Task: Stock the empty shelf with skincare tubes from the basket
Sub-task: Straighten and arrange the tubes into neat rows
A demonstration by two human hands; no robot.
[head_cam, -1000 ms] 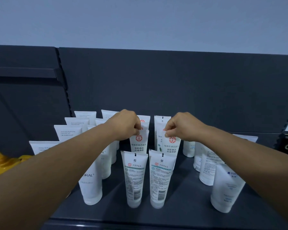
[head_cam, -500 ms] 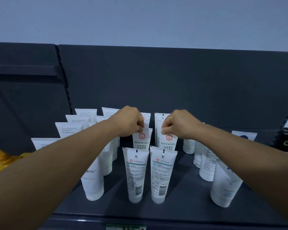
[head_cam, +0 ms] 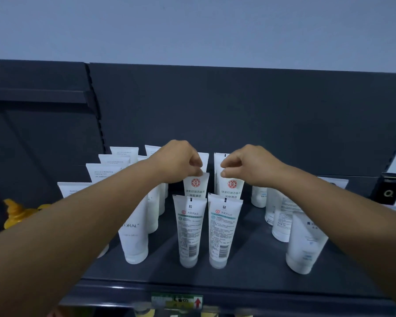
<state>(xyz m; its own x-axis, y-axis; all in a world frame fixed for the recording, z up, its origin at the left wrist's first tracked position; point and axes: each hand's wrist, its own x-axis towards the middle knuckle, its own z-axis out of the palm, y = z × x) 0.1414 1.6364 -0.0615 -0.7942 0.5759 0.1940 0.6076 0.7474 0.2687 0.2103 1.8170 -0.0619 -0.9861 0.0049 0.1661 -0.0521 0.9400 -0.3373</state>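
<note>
Both hands are working the second row on the shelf (head_cam: 249, 266): left hand (head_cam: 178, 163) pinching the crimped top of the left red-logo tube (head_cam: 196, 186), right hand (head_cam: 245, 165) pinching its twin (head_cam: 231, 187). Likely light, soft-walled, top-heavy on caps; crimp is the stiffest grab point.

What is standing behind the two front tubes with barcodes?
Two red-logo tubes, one pinched by the left hand, the other by the right hand. Their lower parts are covered.
</note>
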